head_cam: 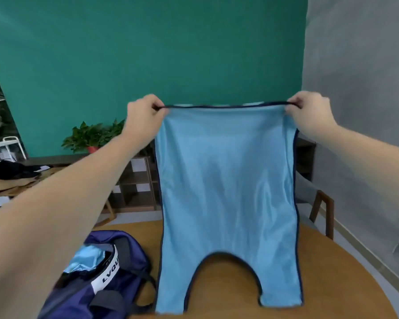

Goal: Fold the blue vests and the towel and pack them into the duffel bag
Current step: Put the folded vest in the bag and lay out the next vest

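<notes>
Your left forearm [55,203] fills the near left of the head view, reaching up to your left hand [144,116], whose fingers are curled round one top corner of the blue vest [228,192]. Your right hand [309,111] pinches the opposite corner the same way, so the dark-trimmed top edge is stretched taut between them. That vest hangs upside down in the air in front of you, above the round wooden table [332,272], with its curved neck opening at the bottom and the two strap ends dangling close to the tabletop. Left of the vest, on the table, lies the navy duffel bag [115,284], unzipped, with pale blue cloth [88,256] showing inside it and a white band with lettering across its top. Beyond the vest to its left, a potted plant [90,137] stands on a low wooden shelf [134,180] against the green wall [148,42]. A wooden chair [323,212] stands to the right of the vest.
</notes>
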The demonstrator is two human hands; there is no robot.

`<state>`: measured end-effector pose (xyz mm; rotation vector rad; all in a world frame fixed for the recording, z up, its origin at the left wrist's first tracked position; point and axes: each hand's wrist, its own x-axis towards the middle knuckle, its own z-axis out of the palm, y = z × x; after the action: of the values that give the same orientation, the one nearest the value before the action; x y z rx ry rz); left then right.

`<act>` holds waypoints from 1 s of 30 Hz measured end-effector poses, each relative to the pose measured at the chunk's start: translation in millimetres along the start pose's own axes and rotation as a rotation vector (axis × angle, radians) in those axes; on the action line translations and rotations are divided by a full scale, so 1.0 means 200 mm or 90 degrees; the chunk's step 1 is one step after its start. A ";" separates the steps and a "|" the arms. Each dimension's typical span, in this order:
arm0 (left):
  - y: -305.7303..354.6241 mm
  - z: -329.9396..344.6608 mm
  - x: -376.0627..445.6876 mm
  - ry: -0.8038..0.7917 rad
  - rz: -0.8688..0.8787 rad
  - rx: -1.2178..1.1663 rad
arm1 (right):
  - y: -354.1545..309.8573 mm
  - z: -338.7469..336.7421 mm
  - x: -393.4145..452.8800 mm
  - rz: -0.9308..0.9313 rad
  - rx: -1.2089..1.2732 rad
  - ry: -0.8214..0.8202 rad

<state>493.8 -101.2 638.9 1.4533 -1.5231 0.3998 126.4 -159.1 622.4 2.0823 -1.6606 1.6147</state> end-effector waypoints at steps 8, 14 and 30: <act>0.10 -0.38 -0.08 0.073 0.088 0.010 | -0.18 -0.33 -0.14 -0.120 0.093 0.093; 0.05 -0.41 -0.61 -0.009 0.081 0.042 | -0.08 -0.38 -0.61 -0.099 0.062 -0.037; -0.02 -0.35 -2.18 -0.397 -0.083 -0.098 | 0.34 -0.52 -1.96 0.113 0.024 -0.442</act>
<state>453.0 207.4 326.2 1.6251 -1.8736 -0.2764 47.4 145.1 357.5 2.7912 -2.0390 0.9946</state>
